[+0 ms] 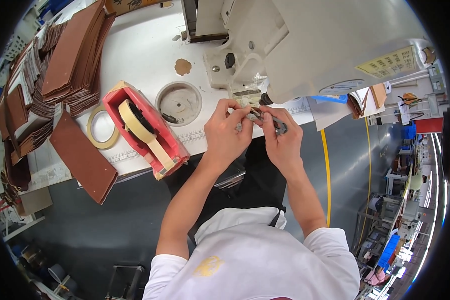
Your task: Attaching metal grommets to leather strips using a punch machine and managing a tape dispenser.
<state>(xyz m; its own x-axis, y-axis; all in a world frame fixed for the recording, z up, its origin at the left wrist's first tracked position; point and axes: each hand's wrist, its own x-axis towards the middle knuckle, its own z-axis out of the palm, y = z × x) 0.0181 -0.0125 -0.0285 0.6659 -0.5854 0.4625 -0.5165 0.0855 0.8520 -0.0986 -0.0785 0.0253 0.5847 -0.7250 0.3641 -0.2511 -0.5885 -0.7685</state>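
Note:
Both hands meet in front of the sewing machine [335,35], near the front edge of the white table. Between their fingertips is a small grey metal part [281,127], mostly covered by the fingers, so its exact kind cannot be made out. My left hand [227,131] pinches its left side with thumb and forefinger. My right hand [284,142] closes on the right side, where a dark rounded end shows below the fingers. The machine's needle area [266,98] lies just beyond the hands.
At left, a red tape dispenser [171,135] stands beside a loose tape roll [96,131]. Stacks of brown panels [75,55] fill the far left, and one brown panel [84,157] overhangs the table edge. A round recessed dish [179,102] sits in the tabletop. Yellow lines [326,170] mark the grey floor.

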